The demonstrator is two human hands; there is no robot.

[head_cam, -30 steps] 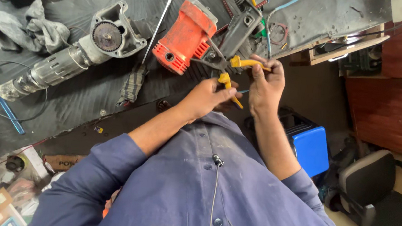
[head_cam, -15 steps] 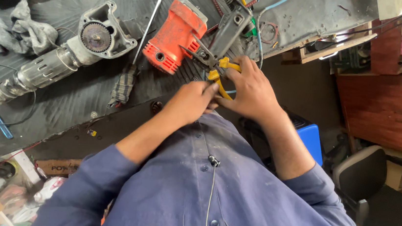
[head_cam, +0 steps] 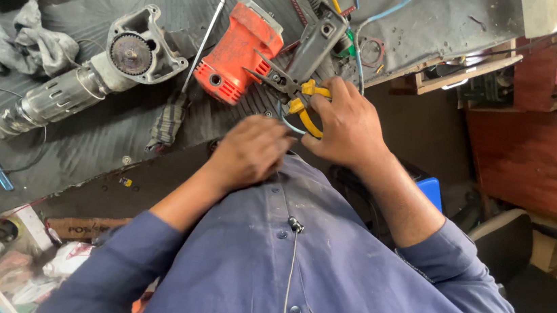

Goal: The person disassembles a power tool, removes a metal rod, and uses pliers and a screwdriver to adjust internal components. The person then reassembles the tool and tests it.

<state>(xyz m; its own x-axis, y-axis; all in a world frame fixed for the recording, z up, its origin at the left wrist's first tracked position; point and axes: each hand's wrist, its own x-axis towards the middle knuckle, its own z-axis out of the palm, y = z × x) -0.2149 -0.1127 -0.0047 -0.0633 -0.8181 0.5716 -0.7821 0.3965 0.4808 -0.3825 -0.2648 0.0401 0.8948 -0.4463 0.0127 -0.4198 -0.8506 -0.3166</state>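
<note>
My right hand (head_cam: 349,126) grips the yellow handles of long-nose pliers (head_cam: 301,94), whose dark jaws point left toward an orange power-tool housing (head_cam: 237,54). My left hand (head_cam: 252,150) is curled just below and left of the pliers, fingers closed on a thin grey wire (head_cam: 289,127) that arcs across to the right hand. A dark grey tool handle piece (head_cam: 317,41) lies just above the pliers, touching the orange housing. All of this sits on a black ribbed mat (head_cam: 124,128) at the bench edge.
A metal gear housing with its barrel (head_cam: 95,77) lies left of the orange part, with a long screwdriver (head_cam: 204,44) between them. Grey rags (head_cam: 23,47) sit far left. Coloured wires (head_cam: 360,45) trail at the top. A blue box (head_cam: 431,192) and wooden shelving (head_cam: 539,134) are on the right.
Both hands have drawn closer together at the bench edge. The right hand now covers the pliers' handles, and the left hand has slid down and left of them.
</note>
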